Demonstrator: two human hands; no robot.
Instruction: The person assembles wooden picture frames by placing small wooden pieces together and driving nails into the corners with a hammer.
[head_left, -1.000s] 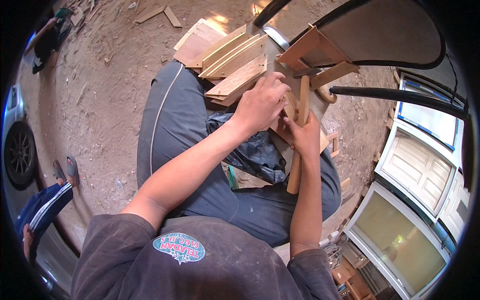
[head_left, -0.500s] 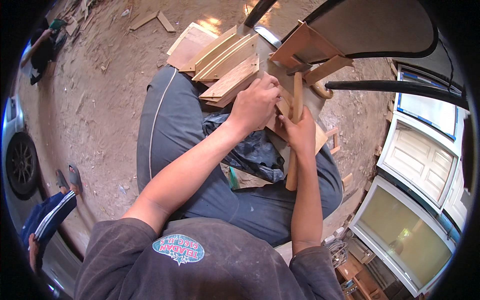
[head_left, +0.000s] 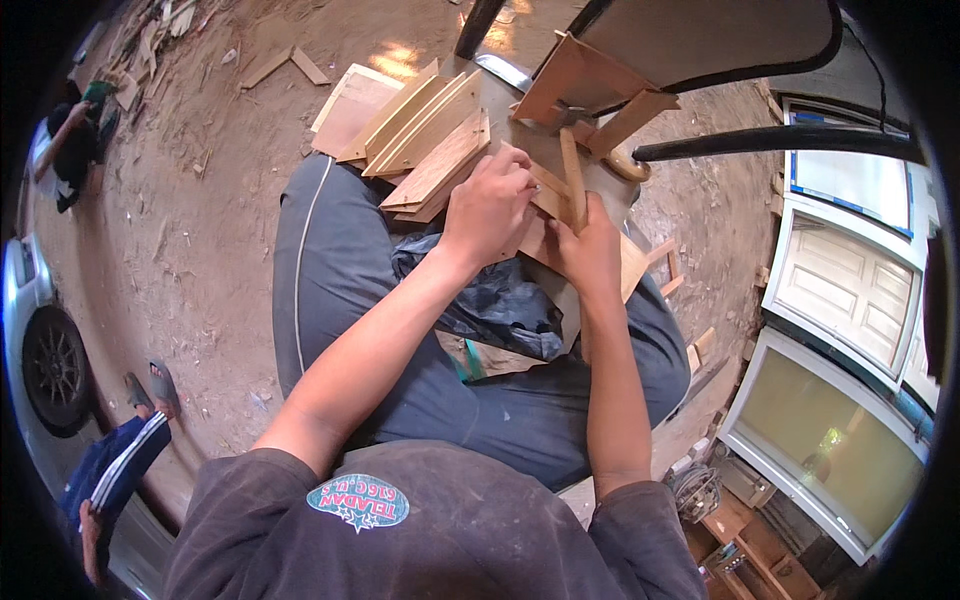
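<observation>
My right hand (head_left: pixel 592 248) is wrapped round the wooden handle of a hammer (head_left: pixel 573 175), which points away from me; its head is blurred at the far end. My left hand (head_left: pixel 490 208) is closed, thumb and fingertips pinched together over a wooden piece (head_left: pixel 548 197); whatever they hold is too small to make out. Under both hands, flat wooden boards (head_left: pixel 632 268) lie across a low surface between my legs. Just left of my left hand, several cut wooden slats (head_left: pixel 440 165) with angled ends lean in a stack against my leg.
Beyond my hands stands a brown wooden piece (head_left: pixel 585 85) beside a chair with black legs (head_left: pixel 780 146). A black plastic bag (head_left: pixel 500 310) lies in my lap. Framed panels (head_left: pixel 825 430) stand at right. Two other people, one in striped trousers (head_left: pixel 115 460), and a car wheel (head_left: pixel 55 365) are at left.
The hammer has tilted, its far end swinging left and its lower handle now hidden behind my right forearm. My left hand stays pinched at the wood. The whole view has shifted slightly.
</observation>
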